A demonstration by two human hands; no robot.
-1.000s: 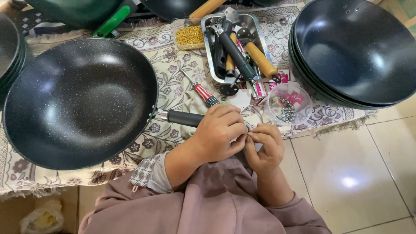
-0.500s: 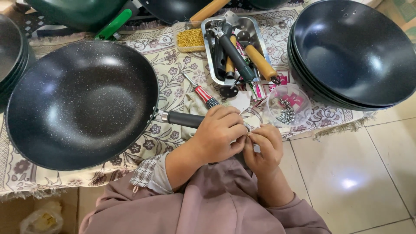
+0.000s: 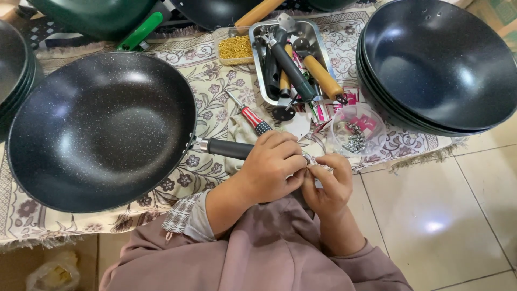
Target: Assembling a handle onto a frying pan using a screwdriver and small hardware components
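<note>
— While the left hand (image 3: 272,167) wraps round the black handle (image 3: 229,149) of the big speckled wok (image 3: 102,129), where does the right hand (image 3: 326,183) sit?

— Just beside it, touching. Its fingers (image 3: 318,186) are pinched together against the left fingertips, and between them shows a small pale thing too hidden to tell.

— So the left grip is clamped on the handle?

— Yes, closed over its far end. The wok's bowl lies out to the left of that grip on the flowered cloth (image 3: 210,102) over the table.

— And beyond the hands?

— A red-striped screwdriver (image 3: 249,115) lies just above the left grip. Further up sits a metal tray (image 3: 293,59) holding black and wooden handles, with a small tub of yellow bits (image 3: 235,48) touching its left side.

— To the right?

— A clear round dish of screws (image 3: 356,132) sits near the right hand, and past it a stack of black woks (image 3: 439,64). A green-handled pan (image 3: 97,16) is well apart, at the top left.
</note>
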